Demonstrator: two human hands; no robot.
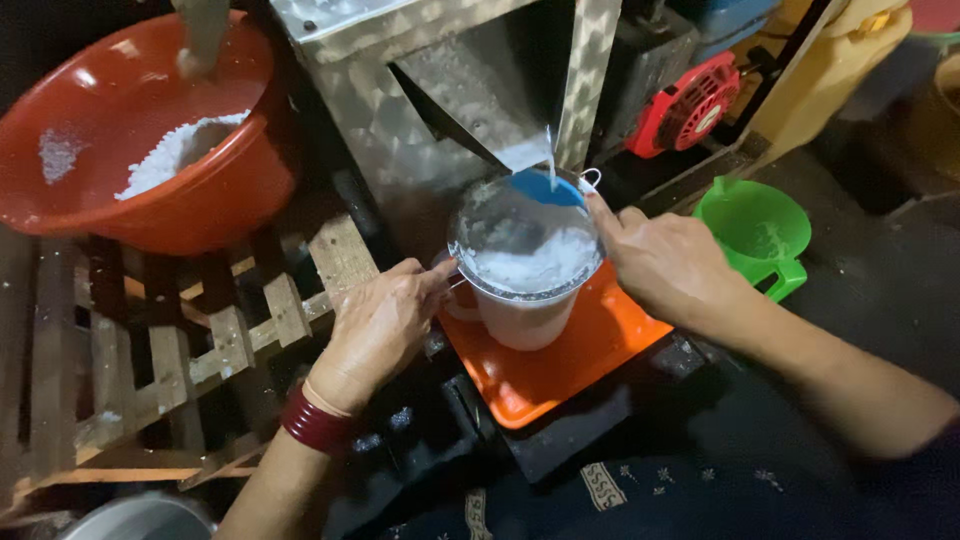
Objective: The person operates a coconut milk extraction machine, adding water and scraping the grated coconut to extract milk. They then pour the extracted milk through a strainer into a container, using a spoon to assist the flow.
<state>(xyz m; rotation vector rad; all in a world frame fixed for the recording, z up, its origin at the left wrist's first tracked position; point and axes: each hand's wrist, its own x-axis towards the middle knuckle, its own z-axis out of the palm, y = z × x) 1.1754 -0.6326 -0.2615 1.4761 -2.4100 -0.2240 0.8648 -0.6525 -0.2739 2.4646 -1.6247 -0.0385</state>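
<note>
Standing between both hands (385, 320), the strainer-topped jug (522, 290) touches each.

Left hand (385, 320) and right hand (665, 262) reach forward, fingers loosely curled, palms down.

I note dim surroundings; light falls from above onto the metal chute (480, 90), which glares. Corners beyond it are dark, slightly soft.
</note>
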